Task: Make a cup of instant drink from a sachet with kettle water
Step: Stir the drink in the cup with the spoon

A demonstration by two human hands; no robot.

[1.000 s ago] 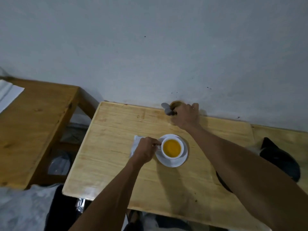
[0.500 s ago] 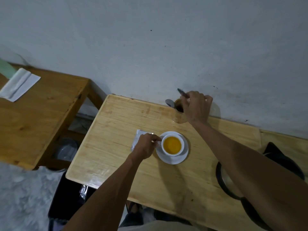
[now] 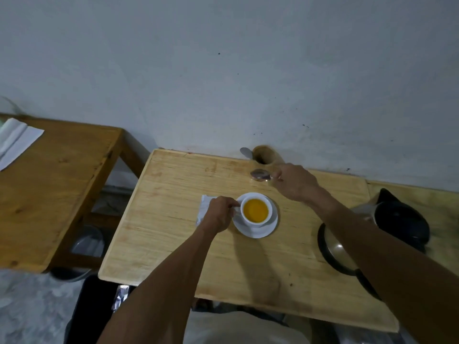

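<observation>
A white cup (image 3: 255, 222) of orange drink stands on a white saucer (image 3: 258, 232) in the middle of the light wooden table (image 3: 173, 244). My left hand (image 3: 219, 214) pinches the cup's handle. My right hand (image 3: 295, 182) holds a metal spoon (image 3: 260, 175) just above and behind the cup, bowl pointing left. A silver sachet (image 3: 203, 209) lies flat under my left hand, partly hidden. The kettle (image 3: 397, 219), dark-lidded, sits at the right behind my right forearm.
A wooden utensil holder (image 3: 267, 155) with another spoon (image 3: 246, 152) stands against the wall (image 3: 223, 70). A darker wooden table (image 3: 49, 182) with folded white paper (image 3: 15, 142) is at the left. A dark bin (image 3: 96, 309) sits below the near edge.
My right hand has drawn a spoon out of the wooden holder and brought it down toward the cup. My left hand has stayed on the cup's handle.
</observation>
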